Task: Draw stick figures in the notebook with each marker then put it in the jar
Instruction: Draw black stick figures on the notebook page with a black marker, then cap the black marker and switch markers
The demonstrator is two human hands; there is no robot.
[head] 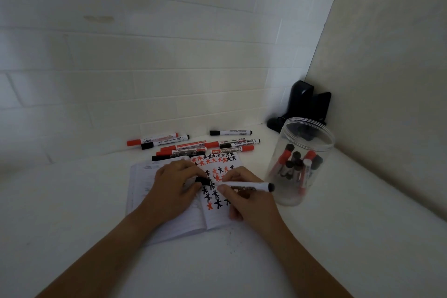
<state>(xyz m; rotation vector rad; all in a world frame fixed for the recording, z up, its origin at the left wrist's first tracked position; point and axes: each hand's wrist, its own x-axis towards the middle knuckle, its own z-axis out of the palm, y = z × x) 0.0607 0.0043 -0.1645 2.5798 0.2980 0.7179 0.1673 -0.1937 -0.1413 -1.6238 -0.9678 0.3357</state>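
Over the open notebook [169, 220], the left hand [173, 191] pinches a black cap [202, 180] while the right hand [249, 198] grips a whiteboard marker [251, 187]; loose markers [193, 146] lie behind, clear jar [301, 164] right, black stand [302, 106] cornered.

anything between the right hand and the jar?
Head view: only bare white tabletop separates the right hand from the jar; the held marker's end points jarward.

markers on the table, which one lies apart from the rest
The black-capped marker farthest back, alone near the wall. The other loose markers lie bunched together behind the notebook.
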